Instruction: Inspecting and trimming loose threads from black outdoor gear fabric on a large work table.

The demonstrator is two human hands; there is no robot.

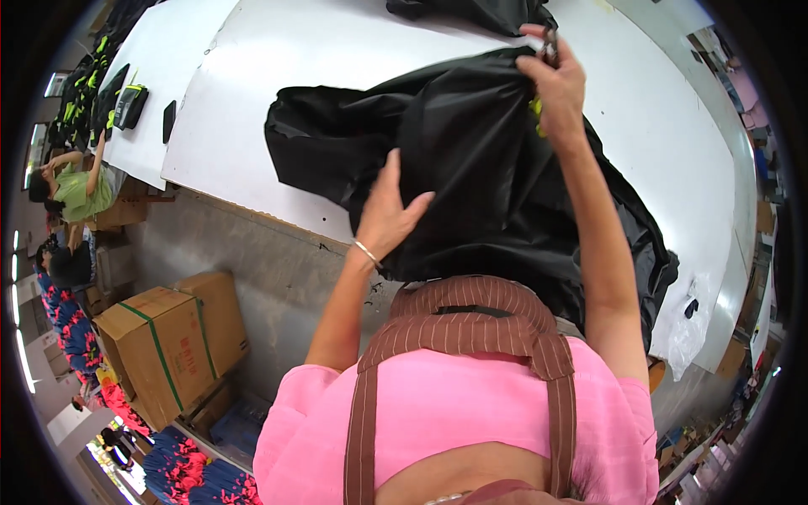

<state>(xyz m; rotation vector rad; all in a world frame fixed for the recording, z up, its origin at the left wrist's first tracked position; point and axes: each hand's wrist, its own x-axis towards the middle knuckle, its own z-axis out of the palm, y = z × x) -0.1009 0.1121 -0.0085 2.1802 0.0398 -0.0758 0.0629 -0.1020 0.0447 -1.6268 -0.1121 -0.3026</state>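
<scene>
A black, slightly shiny garment [454, 160] lies spread and creased across the white table in front of me, with a sleeve-like part reaching left. My left hand [391, 210] rests on its left side, thumb and fingers apart, with nothing held. At the garment's far right edge, my right hand [557, 80] is closed around a small dark tool that looks like thread snips [550, 47]. Its thumb is against the black cloth; whether it pinches the cloth I cannot tell. A bit of yellow-green [536, 114] shows beside that wrist.
Another black cloth piece [471, 10] lies at the white table's [252, 76] far edge. Clear plastic [686, 332] hangs at the right edge. Cardboard boxes [172, 337] stand on the floor at left. A person in green [84, 189] works at the left, near black-and-yellow garments [84, 84].
</scene>
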